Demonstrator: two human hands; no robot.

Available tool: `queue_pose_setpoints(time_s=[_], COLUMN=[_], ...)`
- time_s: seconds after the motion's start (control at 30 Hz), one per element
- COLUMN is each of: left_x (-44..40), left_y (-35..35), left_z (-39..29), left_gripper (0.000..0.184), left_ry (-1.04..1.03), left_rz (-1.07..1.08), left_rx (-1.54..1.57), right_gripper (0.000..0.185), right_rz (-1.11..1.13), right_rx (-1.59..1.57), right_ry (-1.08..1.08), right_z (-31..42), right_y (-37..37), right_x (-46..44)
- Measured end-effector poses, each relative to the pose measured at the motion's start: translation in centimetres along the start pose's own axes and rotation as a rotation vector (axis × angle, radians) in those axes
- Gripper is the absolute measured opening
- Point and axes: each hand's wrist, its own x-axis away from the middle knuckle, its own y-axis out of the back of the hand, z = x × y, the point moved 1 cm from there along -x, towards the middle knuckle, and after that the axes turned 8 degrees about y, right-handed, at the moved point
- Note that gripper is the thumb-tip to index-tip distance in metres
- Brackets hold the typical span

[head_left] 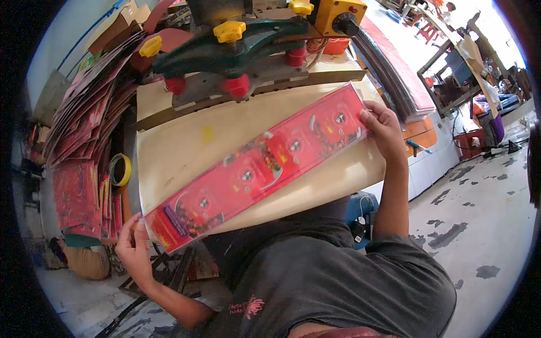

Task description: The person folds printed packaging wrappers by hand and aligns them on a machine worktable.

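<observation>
A long red printed strip (265, 166), glossy like plastic, is held slantwise over the pale board of the machine. My left hand (135, 245) pinches its lower left corner between thumb and fingers. At the upper right end, my right hand (383, 127) grips the strip with the thumb on top. Pictures of food and small round marks run along the strip. Beneath it lies the cream-coloured work surface (186, 152), with a faint yellow spot.
A green machine head (265, 36) with yellow knobs and red feet stands behind the board. Stacked red sheets (84, 124) and a yellow tape roll (120, 170) are at left. To the right are long stacked sheets (397, 73) and a blue pen (418, 147).
</observation>
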Motion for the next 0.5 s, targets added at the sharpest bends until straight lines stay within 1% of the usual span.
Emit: queue_pose_setpoints(time_s=[0.03,0.07,0.13,0.17,0.23,0.33,0.4,0.43,0.5], left_x=[0.0,0.0,0.4,0.3,0.7,1.8,3.0,3.4,3.8], left_y=[-0.1,-0.4,-1.7,-2.8,-4.8,-8.3,-10.2,-10.9,-11.9], left_z=[-0.7,-1.5,-4.1,-4.6,-6.9,-11.7,-13.9,-14.6,-15.6], left_gripper=[0.025,0.023,0.024,0.026,0.031,0.045,0.055,0.055,0.052], left_ry=[-0.045,-0.090,-0.127,-0.229,-0.411,-0.632,-0.653,-0.649,-0.542], left_rz=[-0.050,-0.097,-0.094,-0.029,0.135,0.376,0.431,0.425,0.482], left_rx=[0.094,0.188,0.160,0.184,0.183,0.199,0.204,0.200,0.260], right_gripper=[0.036,0.036,0.032,0.030,0.029,0.026,0.026,0.026,0.026], right_rz=[0.080,0.079,0.180,0.166,0.248,0.384,0.419,0.426,0.511], right_rx=[0.113,0.109,0.098,0.082,0.044,0.025,0.036,0.031,0.052], right_ry=[-0.004,-0.005,-0.031,-0.004,-0.034,-0.062,0.020,0.021,0.010], right_z=[0.1,0.3,2.4,2.8,3.5,4.5,4.7,5.2,6.4], right_y=[0.6,0.5,-1.9,-3.3,-4.8,-7.6,-8.8,-9.3,-10.0], right_x=[0.4,1.1,2.9,3.5,4.8,6.7,7.3,7.6,8.0])
